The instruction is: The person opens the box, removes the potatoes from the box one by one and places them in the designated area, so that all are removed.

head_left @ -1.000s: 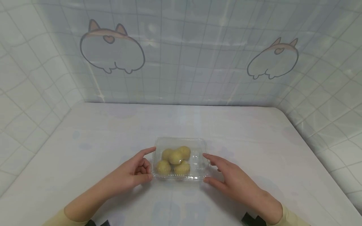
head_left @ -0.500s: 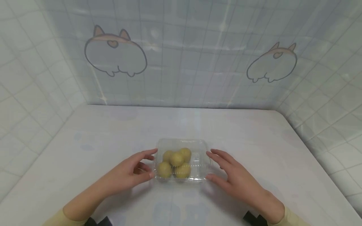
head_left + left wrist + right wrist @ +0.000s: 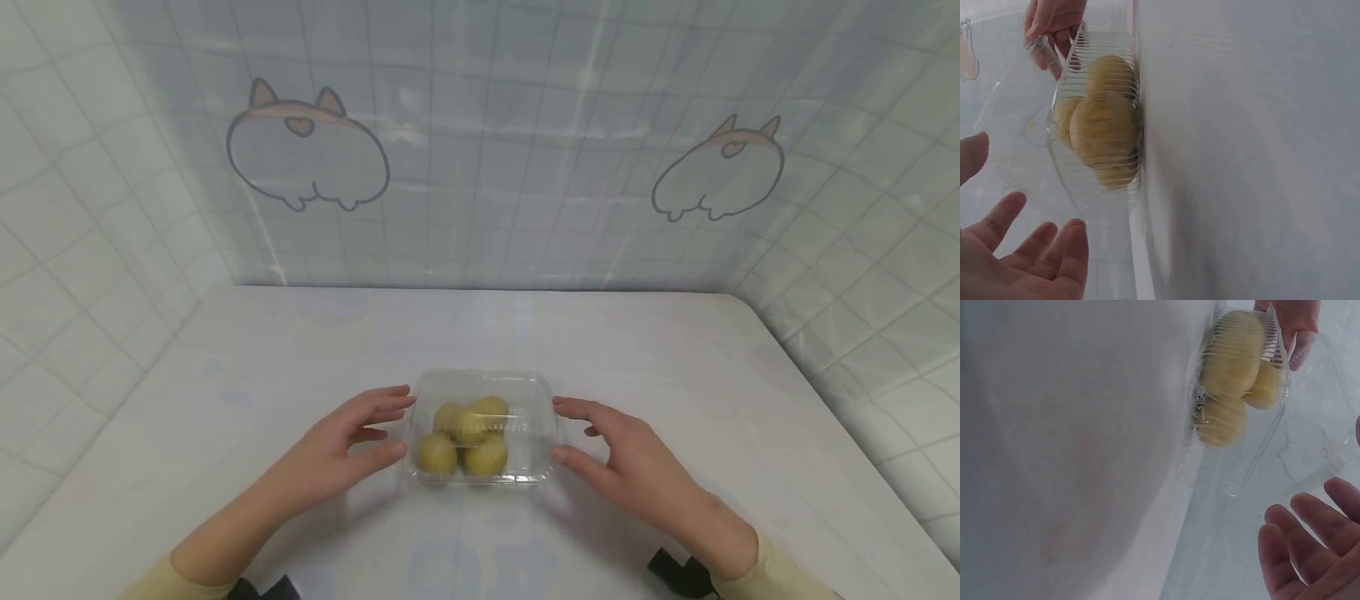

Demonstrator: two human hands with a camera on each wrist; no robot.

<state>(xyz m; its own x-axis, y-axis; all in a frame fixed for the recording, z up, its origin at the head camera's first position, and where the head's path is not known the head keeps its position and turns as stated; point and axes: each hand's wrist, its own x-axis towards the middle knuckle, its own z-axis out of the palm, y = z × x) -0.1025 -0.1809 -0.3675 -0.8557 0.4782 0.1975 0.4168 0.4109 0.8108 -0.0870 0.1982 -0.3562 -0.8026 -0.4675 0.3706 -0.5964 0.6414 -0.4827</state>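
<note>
A clear plastic clamshell box (image 3: 528,429) sits on the table, with several round yellow potatoes (image 3: 487,456) grouped toward its left side. My left hand (image 3: 348,450) is at the box's left side, thumb and fingers spread apart, fingertips right by the rim. At the opposite side, my right hand (image 3: 630,454) has its thumb and index fingertips close to the right rim. Both wrist views show loosely spread fingers with nothing pinched between them. The see-through lid (image 3: 1013,147) rises above the ribbed base, over the potatoes.
White tablecloth (image 3: 480,333) with faint blue prints lies under the box. Behind it stands a tiled-pattern curtain (image 3: 517,167) with corgi drawings, and white tiled sides (image 3: 862,292) flank the table. Black straps (image 3: 678,573) sit at both wrists.
Both hands have drawn slightly outward from the box's sides. The left fingers have uncurled, and the right fingertips have come off the lid's edge. The box stays in place; the view tilts slightly.
</note>
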